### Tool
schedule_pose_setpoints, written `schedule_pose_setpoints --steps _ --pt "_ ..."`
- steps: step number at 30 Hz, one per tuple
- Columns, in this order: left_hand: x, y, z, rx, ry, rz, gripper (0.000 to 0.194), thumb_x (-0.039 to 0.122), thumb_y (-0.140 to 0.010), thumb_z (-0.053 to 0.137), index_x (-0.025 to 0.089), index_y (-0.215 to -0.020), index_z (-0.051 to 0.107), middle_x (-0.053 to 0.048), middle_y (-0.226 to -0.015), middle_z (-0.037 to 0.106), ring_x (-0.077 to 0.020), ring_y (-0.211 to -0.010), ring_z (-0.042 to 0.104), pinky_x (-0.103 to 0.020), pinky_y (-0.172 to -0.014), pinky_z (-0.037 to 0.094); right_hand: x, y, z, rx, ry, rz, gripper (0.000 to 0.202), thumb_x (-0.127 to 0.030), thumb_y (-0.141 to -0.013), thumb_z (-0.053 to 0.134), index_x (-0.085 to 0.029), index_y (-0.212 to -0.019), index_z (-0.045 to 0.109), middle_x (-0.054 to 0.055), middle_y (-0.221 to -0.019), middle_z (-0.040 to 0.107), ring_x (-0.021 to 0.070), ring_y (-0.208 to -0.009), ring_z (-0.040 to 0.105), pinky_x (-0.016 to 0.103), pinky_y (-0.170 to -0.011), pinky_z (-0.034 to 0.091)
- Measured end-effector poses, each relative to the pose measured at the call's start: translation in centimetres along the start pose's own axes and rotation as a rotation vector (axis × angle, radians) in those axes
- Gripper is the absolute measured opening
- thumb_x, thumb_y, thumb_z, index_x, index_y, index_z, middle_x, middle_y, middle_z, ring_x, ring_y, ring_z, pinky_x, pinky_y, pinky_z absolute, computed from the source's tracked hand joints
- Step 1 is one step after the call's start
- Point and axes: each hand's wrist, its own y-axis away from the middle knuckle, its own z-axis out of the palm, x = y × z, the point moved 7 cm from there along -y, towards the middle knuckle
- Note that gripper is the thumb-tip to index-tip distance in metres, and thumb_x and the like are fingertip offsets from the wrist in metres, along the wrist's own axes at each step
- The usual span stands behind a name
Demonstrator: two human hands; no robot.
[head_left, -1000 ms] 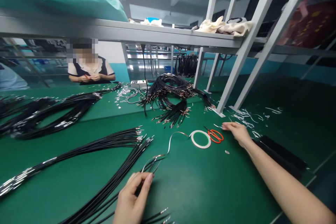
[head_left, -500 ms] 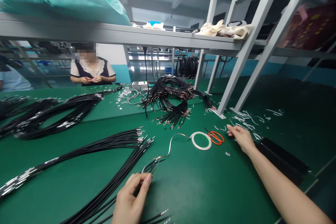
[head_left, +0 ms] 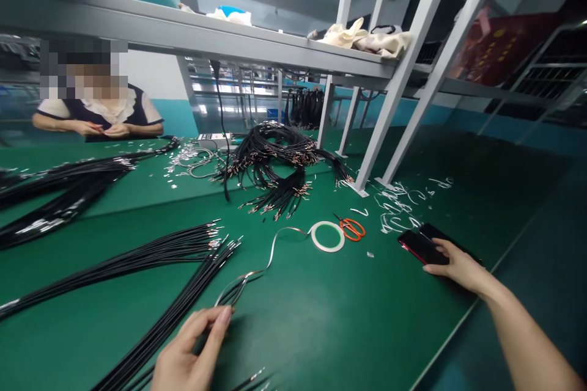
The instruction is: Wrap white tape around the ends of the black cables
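Observation:
My left hand [head_left: 195, 345] is pinched shut on a black cable [head_left: 236, 290] at the lower middle. A thin copper-coloured tape strip [head_left: 273, 250] runs from there in a curve to a white-rimmed tape roll [head_left: 327, 237] lying flat. At the right, my right hand [head_left: 456, 266] has its thumb and fingers on the edges of a dark phone [head_left: 418, 247] with a red side. Behind the phone lies a longer black object [head_left: 447, 243], partly covered by the hand. Orange-handled scissors [head_left: 352, 229] lie against the roll.
Bundles of black cables [head_left: 151, 256] lie at the left, with a coiled heap of cables [head_left: 275, 146] at the back. White strip scraps [head_left: 394, 208] litter the area by the grey rack legs [head_left: 385, 91]. A co-worker [head_left: 101, 98] sits across the table.
My right hand has moved from beside the white scraps toward me and right, and now grips the phone. My left hand keeps its pinch. The view has turned rightward.

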Motion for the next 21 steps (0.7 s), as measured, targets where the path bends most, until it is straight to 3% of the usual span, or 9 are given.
schedule_pose_setpoints --steps 6,14,21 --pt "-0.5 -0.2 -0.2 0.012 0.014 -0.064 0.034 0.053 -0.074 0.059 0.021 -0.082 0.066 -0.003 -0.079 0.068 -0.0209 -0.073 0.063 -0.027 -0.073 0.049 -0.7 0.5 0.9 -0.095 -0.090 -0.018 0.079 -0.041 -0.056 0.076 -0.019 -0.127 0.050 0.018 -0.124 0.059 0.0343 -0.114 0.055 0.038 -0.085 0.051" --pt "-0.4 -0.2 -0.2 0.023 0.018 -0.065 0.036 0.055 -0.071 0.060 0.020 -0.080 0.066 -0.002 -0.074 0.067 -0.0202 -0.069 0.063 -0.026 -0.069 0.049 -0.8 0.2 0.8 -0.095 -0.104 0.008 0.073 -0.039 -0.051 0.079 -0.017 -0.117 0.057 0.018 -0.119 0.063 0.0359 -0.108 0.058 0.040 -0.084 0.051" --pt "0.0 -0.3 -0.2 0.023 0.018 -0.053 0.037 0.055 -0.072 0.059 0.020 -0.080 0.066 -0.003 -0.074 0.068 -0.0205 -0.069 0.063 -0.027 -0.071 0.050 -1.1 0.1 1.0 -0.051 -0.085 -0.021 0.097 -0.042 -0.050 0.079 -0.014 -0.134 0.040 0.019 -0.119 0.062 0.0353 -0.111 0.057 0.042 -0.090 0.047"
